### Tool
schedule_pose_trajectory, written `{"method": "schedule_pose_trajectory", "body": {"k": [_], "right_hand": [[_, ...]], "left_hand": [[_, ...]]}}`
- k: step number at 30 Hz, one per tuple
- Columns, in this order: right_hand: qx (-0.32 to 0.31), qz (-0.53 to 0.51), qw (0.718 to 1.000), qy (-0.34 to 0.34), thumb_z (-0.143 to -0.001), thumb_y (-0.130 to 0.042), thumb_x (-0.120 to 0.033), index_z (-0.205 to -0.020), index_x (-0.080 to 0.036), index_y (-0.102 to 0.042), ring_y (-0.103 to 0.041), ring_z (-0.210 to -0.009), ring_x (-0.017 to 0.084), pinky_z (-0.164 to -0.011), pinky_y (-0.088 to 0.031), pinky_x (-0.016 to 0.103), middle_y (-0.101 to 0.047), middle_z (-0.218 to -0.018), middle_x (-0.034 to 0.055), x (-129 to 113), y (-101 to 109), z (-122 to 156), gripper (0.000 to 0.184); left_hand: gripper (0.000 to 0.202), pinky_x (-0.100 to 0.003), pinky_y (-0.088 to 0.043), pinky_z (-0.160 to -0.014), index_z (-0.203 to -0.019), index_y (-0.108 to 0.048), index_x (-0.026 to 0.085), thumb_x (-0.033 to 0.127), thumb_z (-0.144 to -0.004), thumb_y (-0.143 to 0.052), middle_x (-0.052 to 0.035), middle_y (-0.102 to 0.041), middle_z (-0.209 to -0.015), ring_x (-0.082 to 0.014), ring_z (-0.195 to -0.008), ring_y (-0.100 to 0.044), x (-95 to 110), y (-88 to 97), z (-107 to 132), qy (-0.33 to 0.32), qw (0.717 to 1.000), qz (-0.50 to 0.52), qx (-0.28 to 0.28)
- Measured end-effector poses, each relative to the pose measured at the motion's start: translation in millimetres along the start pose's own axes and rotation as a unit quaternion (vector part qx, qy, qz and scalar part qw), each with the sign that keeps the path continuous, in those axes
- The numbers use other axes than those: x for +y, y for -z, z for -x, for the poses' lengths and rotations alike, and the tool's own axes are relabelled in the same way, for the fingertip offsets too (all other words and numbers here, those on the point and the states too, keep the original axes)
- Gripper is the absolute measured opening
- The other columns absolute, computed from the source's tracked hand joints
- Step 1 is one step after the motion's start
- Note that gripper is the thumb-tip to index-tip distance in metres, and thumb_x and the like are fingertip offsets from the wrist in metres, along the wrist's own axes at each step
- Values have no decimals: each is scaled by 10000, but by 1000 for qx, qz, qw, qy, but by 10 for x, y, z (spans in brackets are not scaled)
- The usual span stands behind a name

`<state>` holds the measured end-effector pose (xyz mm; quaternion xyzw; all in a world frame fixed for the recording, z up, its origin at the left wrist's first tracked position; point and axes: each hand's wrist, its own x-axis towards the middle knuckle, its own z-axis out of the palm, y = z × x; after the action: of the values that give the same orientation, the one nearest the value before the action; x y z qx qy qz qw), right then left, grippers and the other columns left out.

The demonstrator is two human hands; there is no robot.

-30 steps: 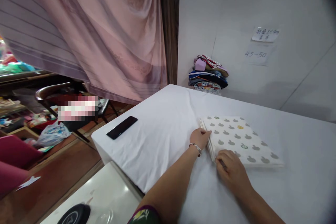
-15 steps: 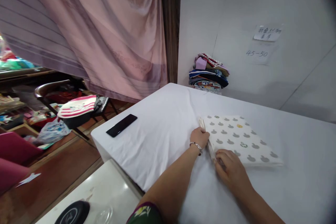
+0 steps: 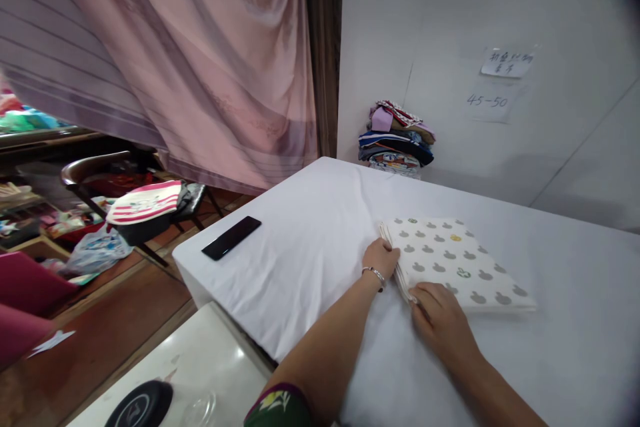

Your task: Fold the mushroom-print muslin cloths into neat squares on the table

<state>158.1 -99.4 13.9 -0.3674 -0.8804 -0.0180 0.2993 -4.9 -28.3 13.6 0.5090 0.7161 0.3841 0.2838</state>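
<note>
A folded white cloth printed with grey apple-like shapes, plus a few in yellow and green, lies flat on the white-covered table. Its stacked layers show along the left edge. My left hand, with a bracelet at the wrist, is closed on that edge, fingers gripping the layers. Nearer to me, my right hand pinches the front left corner of the same cloth between thumb and fingers. Parts of the fingertips of both hands are hidden.
A black phone lies at the table's left side. Behind the far edge rises a pile of folded fabrics against the white wall. To the left stand a chair and a pale stand bearing a dark round object.
My right hand has closed on the cloth's near left corner, its fingers slightly shifted. The cloth has barely moved, and my left hand stays at its edge.
</note>
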Motion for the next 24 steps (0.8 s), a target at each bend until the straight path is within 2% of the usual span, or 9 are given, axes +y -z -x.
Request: {"method": "schedule_pose_trajectory", "body": {"k": [4,7,13,19,24], "right_hand": [[-1,-7,1000,24,-831,-439,-210,-962,-206,-580,-547,-861,208,-757,-403,362,-605,-931,71,24,62,20,193],[-16,-6,999,39,-831,-434,-188,-921,-199,-578,-545,-847,195,-735,-396,347,-605,-904,63,25,62,19,171],[-19,-19,998,58,-827,-437,-150,-909,-185,-566,-527,-839,193,-724,-381,345,-593,-899,67,22,30,4,157],[-29,-36,997,58,-832,-420,-149,-913,-196,-562,-526,-824,185,-689,-394,326,-591,-889,66,17,76,4,170],[-29,-58,997,45,-835,-440,-183,-928,-207,-568,-542,-842,193,-699,-424,333,-597,-904,68,68,45,23,160]], "left_hand": [[55,-221,-418,-619,-712,-575,199,248,-697,-559,1,-638,-731,-134,-685,-576,-37,-34,-14,-9,999,39,-4],[52,-223,-420,-633,-722,-590,199,222,-686,-560,0,-646,-744,-138,-702,-579,-28,-47,-10,8,1000,20,9],[201,-240,-422,-651,-711,-605,195,395,-690,-613,-18,-655,-745,-157,-710,-581,-5,-47,-56,7,999,27,19],[102,-221,-425,-618,-735,-646,170,212,-704,-560,-20,-665,-724,-138,-675,-586,-23,-28,-186,49,993,99,25],[191,-217,-418,-569,-710,-664,148,214,-754,-490,-18,-641,-640,-127,-604,-558,-42,-15,-327,49,992,115,17]]}}
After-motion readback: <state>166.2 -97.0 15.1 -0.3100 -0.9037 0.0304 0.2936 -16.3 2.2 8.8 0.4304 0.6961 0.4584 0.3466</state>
